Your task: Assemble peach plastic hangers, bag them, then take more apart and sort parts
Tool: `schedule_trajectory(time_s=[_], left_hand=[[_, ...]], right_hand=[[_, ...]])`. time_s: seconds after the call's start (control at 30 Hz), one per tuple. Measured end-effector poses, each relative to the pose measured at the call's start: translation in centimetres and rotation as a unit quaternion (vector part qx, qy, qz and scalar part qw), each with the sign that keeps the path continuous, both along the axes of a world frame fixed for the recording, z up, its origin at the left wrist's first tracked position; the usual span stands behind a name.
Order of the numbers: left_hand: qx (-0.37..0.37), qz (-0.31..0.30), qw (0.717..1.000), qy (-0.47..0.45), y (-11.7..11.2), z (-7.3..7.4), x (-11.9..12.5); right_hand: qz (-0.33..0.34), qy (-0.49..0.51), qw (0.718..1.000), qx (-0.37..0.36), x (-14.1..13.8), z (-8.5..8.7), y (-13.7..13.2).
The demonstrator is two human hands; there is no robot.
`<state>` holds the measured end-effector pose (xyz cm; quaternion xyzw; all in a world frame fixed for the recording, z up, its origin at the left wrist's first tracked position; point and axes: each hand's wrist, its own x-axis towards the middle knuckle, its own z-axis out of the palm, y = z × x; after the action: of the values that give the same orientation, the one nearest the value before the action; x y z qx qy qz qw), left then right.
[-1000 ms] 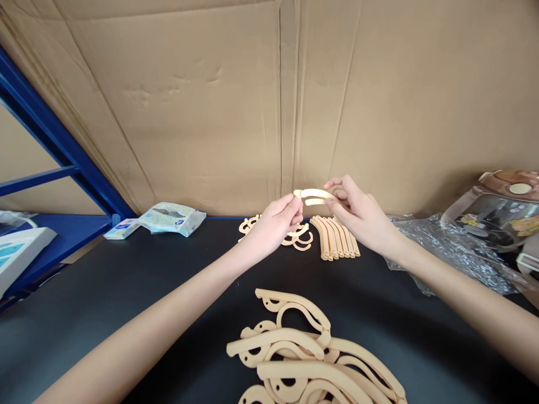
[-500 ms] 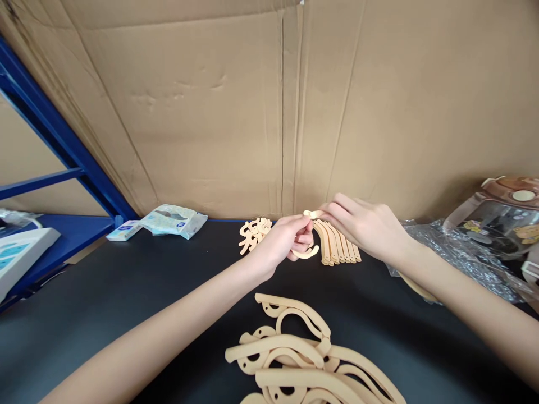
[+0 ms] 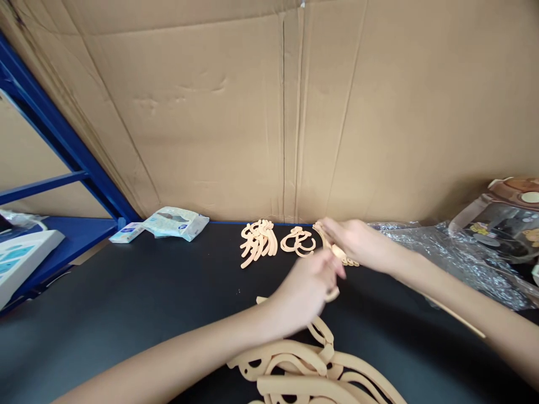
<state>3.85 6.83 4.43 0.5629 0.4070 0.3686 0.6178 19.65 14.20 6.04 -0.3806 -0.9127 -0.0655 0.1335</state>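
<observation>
My left hand (image 3: 309,289), blurred by motion, is closed over a beige curved piece; only its rounded end (image 3: 332,294) shows below the fingers. Just behind it, my right hand (image 3: 357,241) reaches over a row of beige curved hanger arms (image 3: 350,262), covering most of them. Its fingertips are smeared, and whether they grip an arm cannot be made out. Left of the row lie a few loose hook pieces (image 3: 298,241), and farther left a heap of curved hook pieces (image 3: 259,241). Nearest me, folding hanger parts (image 3: 295,359) are piled up, partly behind my left forearm.
A wipes packet (image 3: 177,223) and a small box (image 3: 126,232) are at the back left. Clear plastic wrap (image 3: 463,264) and a transparent jug (image 3: 501,219) stand at right. Behind the black tabletop (image 3: 168,297) rises a cardboard wall (image 3: 202,112); a blue metal frame (image 3: 99,191) is at left.
My left hand has moved right and toward me with its curved piece. My right hand has lowered over the row. The loose hook pieces between heap and row are now uncovered.
</observation>
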Motion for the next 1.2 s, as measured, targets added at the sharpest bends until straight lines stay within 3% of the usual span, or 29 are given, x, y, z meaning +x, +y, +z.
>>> schedule_trajectory(time_s=[0.13, 0.2, 0.3, 0.47, 0.6, 0.7, 0.77, 0.83, 0.93, 1.03, 1.1, 1.2], left_hand=[[0.076, -0.070, 0.989, 0.102, 0.5, 0.2, -0.1], [0.097, -0.037, 0.985, 0.137, 2.5, 0.9, -1.1], [0.095, 0.032, 0.979, 0.179, 6.5, 1.0, -2.8], [0.099, 0.095, 0.956, 0.258, 10.4, -1.1, -3.8], [0.114, 0.139, 0.942, 0.285, 10.2, -1.6, -3.6], [0.134, 0.170, 0.945, 0.247, 9.5, -0.9, -3.5], [0.130, 0.160, 0.959, 0.195, 8.8, -0.2, -3.6], [0.096, 0.104, 0.980, 0.138, 8.1, 0.7, -3.7], [0.030, 0.008, 0.997, 0.066, 7.2, 2.1, -4.2], [0.009, -0.001, 1.000, 0.021, 6.7, 3.2, -4.7], [0.017, 0.019, 1.000, 0.006, 6.6, 3.5, -5.0], [0.032, 0.028, 0.999, 0.004, 6.5, 3.5, -5.0]], right_hand=[[-0.033, 0.103, 0.992, -0.058, 1.2, 1.4, 1.0], [-0.050, 0.199, 0.973, -0.110, 1.6, 2.4, 0.9], [-0.077, 0.361, 0.910, -0.191, 2.0, 3.7, 0.4], [-0.079, 0.469, 0.842, -0.255, 2.1, 4.2, 0.7], [-0.091, 0.544, 0.777, -0.303, 2.0, 3.7, 1.2], [-0.090, 0.577, 0.754, -0.300, 2.1, 3.5, 1.4], [-0.084, 0.608, 0.734, -0.291, 2.2, 3.3, 1.6], [-0.075, 0.641, 0.717, -0.263, 2.3, 3.1, 1.8], [-0.072, 0.648, 0.740, -0.166, 2.6, 2.6, 2.2], [-0.078, 0.607, 0.785, -0.093, 2.7, 2.3, 2.3], [-0.082, 0.535, 0.838, -0.070, 2.6, 2.3, 2.1], [-0.111, 0.343, 0.933, -0.015, 1.9, 2.2, 1.2]])
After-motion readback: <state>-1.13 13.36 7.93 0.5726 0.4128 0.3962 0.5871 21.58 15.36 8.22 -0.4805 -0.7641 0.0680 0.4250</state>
